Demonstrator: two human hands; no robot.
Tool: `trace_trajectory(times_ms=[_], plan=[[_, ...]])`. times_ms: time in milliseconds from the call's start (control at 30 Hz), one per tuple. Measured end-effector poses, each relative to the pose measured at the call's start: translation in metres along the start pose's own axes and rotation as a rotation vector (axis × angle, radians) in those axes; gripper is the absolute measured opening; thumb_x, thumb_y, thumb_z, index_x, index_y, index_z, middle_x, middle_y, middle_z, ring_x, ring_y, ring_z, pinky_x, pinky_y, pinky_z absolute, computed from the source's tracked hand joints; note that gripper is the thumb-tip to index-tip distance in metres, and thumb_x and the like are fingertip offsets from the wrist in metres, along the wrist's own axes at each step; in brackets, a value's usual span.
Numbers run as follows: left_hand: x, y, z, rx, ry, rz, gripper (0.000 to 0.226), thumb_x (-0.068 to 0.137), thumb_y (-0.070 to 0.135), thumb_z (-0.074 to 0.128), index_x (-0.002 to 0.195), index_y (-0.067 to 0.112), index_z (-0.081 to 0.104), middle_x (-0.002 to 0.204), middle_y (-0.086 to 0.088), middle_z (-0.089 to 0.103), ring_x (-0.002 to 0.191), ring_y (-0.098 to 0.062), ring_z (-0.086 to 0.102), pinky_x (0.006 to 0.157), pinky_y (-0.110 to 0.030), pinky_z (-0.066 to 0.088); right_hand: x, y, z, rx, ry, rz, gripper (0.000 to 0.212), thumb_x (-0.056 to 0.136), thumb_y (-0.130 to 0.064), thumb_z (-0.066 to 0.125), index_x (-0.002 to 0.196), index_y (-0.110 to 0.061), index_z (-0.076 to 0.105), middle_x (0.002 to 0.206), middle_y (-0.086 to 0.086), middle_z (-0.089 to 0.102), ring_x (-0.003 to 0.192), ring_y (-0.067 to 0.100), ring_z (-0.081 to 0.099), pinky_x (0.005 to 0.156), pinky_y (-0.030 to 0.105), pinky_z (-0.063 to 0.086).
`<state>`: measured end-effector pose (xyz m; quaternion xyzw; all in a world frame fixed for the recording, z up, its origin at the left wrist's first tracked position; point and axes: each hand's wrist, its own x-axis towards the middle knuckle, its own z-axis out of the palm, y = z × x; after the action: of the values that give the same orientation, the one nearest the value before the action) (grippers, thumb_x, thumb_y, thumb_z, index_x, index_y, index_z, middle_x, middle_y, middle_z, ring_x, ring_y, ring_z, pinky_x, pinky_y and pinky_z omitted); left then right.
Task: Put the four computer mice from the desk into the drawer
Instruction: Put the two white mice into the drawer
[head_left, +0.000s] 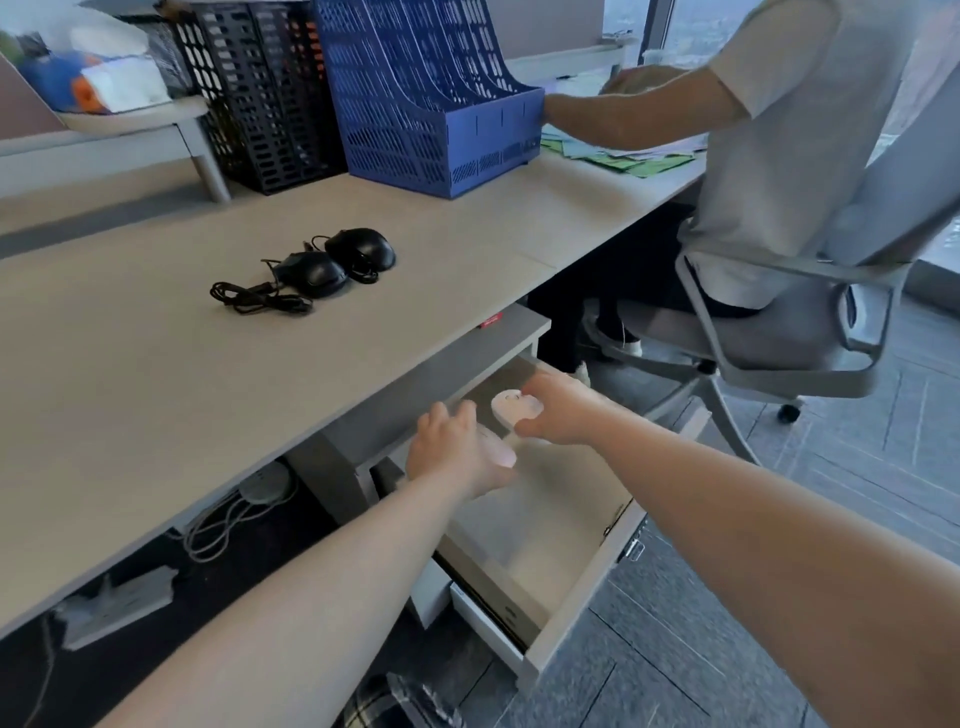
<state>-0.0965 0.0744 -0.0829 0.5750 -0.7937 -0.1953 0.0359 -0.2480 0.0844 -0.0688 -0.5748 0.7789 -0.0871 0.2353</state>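
Note:
Two black wired mice lie side by side on the desk (156, 364), one to the left (310, 273) and one to the right (363, 248), their cables coiled beside them. Below the desk edge the drawer (576, 587) stands pulled out. My right hand (558, 410) grips a white mouse (511, 407) over the drawer's back part. My left hand (454, 457) covers a second white mouse (496, 449), mostly hidden under the palm, also over the drawer.
A blue file rack (441, 98) and a black one (260, 98) stand at the desk's back. A person sits on a grey office chair (779, 332) to the right, close to the drawer. Power strips and cables lie under the desk.

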Motion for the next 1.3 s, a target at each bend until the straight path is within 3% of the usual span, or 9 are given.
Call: trace_trajectory(times_ms=[200,333,667,800,900,1033,1133,1200,1300], plan=[[0.02,-0.017,0.04,0.031,-0.08,-0.06,0.081,0.068,0.049,0.073,0.135,0.025,0.034,0.132,-0.009,0.04,0.126,-0.027,0.036,0.089,-0.036,0.042,0.034,0.009,0.05,-0.001,-0.053,0.03,0.054,0.081,-0.034,0.064,0.13,-0.015,0.05,0.125,0.009,0.06,0.114,0.029,0.057,0.088,0.034,0.048],[0.031,-0.022,0.061,0.097,-0.087,-0.045,0.075,0.069,0.047,0.072,0.13,0.022,0.037,0.131,-0.009,0.043,0.126,-0.028,0.038,0.095,-0.035,0.038,0.05,0.015,0.073,-0.037,-0.049,0.015,0.047,0.085,-0.042,0.057,0.119,-0.01,0.055,0.115,0.013,0.063,0.108,0.032,0.06,0.077,0.03,0.043],[0.054,-0.021,0.076,0.175,-0.197,-0.062,0.102,0.064,0.049,0.08,0.143,0.023,0.022,0.14,-0.011,0.036,0.131,-0.03,0.036,0.101,-0.038,0.038,0.066,0.019,0.084,-0.028,-0.084,0.027,0.052,0.076,-0.027,0.069,0.123,-0.012,0.053,0.116,0.011,0.063,0.106,0.029,0.06,0.076,0.031,0.046],[0.052,-0.021,0.072,0.167,-0.199,-0.08,0.106,0.062,0.055,0.081,0.144,0.023,0.021,0.142,-0.011,0.035,0.132,-0.032,0.036,0.101,-0.04,0.039,0.063,0.02,0.077,-0.065,-0.061,0.024,0.051,0.079,-0.035,0.067,0.122,-0.01,0.054,0.114,0.011,0.064,0.107,0.031,0.06,0.084,0.036,0.051],[0.048,-0.02,0.061,0.121,-0.157,-0.07,0.093,0.071,0.054,0.075,0.142,0.02,0.026,0.142,-0.011,0.037,0.131,-0.029,0.037,0.098,-0.039,0.041,0.057,0.016,0.066,-0.095,-0.057,0.018,0.048,0.084,-0.036,0.063,0.125,-0.013,0.054,0.119,0.01,0.063,0.11,0.03,0.059,0.089,0.039,0.052],[0.036,-0.01,0.036,0.121,-0.074,-0.006,0.048,0.085,0.037,0.065,0.124,0.016,0.045,0.131,-0.008,0.046,0.123,-0.027,0.045,0.089,-0.036,0.043,0.045,0.005,0.043,-0.042,0.01,-0.001,0.036,0.09,-0.033,0.052,0.123,-0.02,0.06,0.121,0.002,0.065,0.112,0.026,0.06,0.091,0.039,0.053],[0.021,0.001,0.003,0.084,-0.002,0.048,0.025,0.089,0.022,0.058,0.112,0.013,0.052,0.123,-0.009,0.053,0.116,-0.028,0.052,0.082,-0.036,0.043,0.031,-0.012,0.018,0.023,0.232,-0.034,0.024,0.091,-0.025,0.045,0.093,-0.015,0.066,0.091,0.005,0.07,0.084,0.026,0.063,0.075,0.037,0.054],[0.01,0.005,-0.023,0.042,0.06,0.108,0.017,0.089,0.018,0.053,0.105,0.012,0.054,0.113,-0.008,0.057,0.105,-0.029,0.057,0.072,-0.034,0.04,0.02,-0.026,0.001,0.048,0.381,-0.06,0.025,0.091,-0.022,0.043,0.073,-0.012,0.057,0.07,0.007,0.062,0.067,0.026,0.053,0.059,0.031,0.044],[-0.004,0.002,-0.061,-0.024,0.189,0.228,0.009,0.089,0.014,0.046,0.092,0.011,0.054,0.101,-0.009,0.06,0.093,-0.032,0.058,0.064,-0.033,0.037,0.008,-0.049,-0.02,0.096,0.532,-0.127,0.028,0.093,-0.025,0.045,0.07,-0.016,0.058,0.066,0.0,0.06,0.067,0.026,0.056,0.06,0.033,0.045]])
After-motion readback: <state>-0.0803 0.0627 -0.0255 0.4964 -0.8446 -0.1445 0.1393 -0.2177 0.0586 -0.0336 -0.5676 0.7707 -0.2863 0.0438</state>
